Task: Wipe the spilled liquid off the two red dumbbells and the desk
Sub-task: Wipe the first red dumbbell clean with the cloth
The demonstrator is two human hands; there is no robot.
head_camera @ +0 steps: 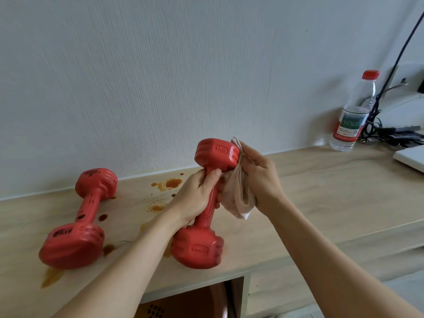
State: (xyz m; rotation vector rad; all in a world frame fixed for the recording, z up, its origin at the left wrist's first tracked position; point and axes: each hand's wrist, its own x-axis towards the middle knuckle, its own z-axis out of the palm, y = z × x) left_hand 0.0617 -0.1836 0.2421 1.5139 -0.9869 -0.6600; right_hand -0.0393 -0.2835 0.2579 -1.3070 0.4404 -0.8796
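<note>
My left hand [197,196] grips the handle of a red dumbbell [202,226] and holds it tilted, its lower head near the desk's front edge. My right hand [259,177] holds a crumpled beige cloth [238,198] against the dumbbell's upper head and handle. A second red dumbbell [80,216] lies on the wooden desk [321,203] at the left, with dark stains on its handle and heads. Brown spilled liquid [169,183] spots the desk between and around the dumbbells, with another streak [51,276] near the front left edge.
A clear water bottle [353,111] with a red cap stands at the back right by the wall. Black cables [376,125] and a white flat object [410,157] lie at the far right. A brown chair seat [183,304] shows under the desk.
</note>
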